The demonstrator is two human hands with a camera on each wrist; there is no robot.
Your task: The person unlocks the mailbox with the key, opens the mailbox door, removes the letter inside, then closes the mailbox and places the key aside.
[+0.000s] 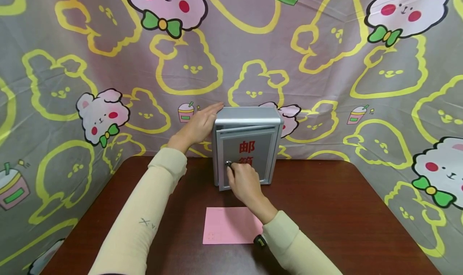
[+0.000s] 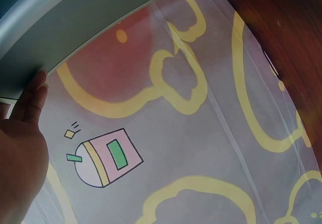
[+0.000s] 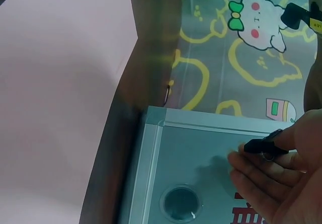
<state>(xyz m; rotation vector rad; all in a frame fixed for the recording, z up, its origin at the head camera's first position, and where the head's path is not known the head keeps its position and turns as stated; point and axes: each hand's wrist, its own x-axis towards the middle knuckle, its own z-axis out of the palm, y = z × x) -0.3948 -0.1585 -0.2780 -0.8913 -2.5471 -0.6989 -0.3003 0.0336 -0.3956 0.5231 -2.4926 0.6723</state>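
Observation:
A silver metal mailbox with red characters stands upright on the table. Its front door sits slightly ajar, the door's top edge tilted out from the frame. My left hand rests against the box's upper left side and corner; the left wrist view shows its fingers fairly straight along the metal. At the door's lock, my right hand pinches a black-headed key between thumb and fingers. The key's blade is hidden in the right wrist view.
A pink sheet or envelope lies on the dark brown table in front of the mailbox, partly under the right forearm. Cartoon-printed cloth hangs behind and at both sides. The door has a round window near its bottom.

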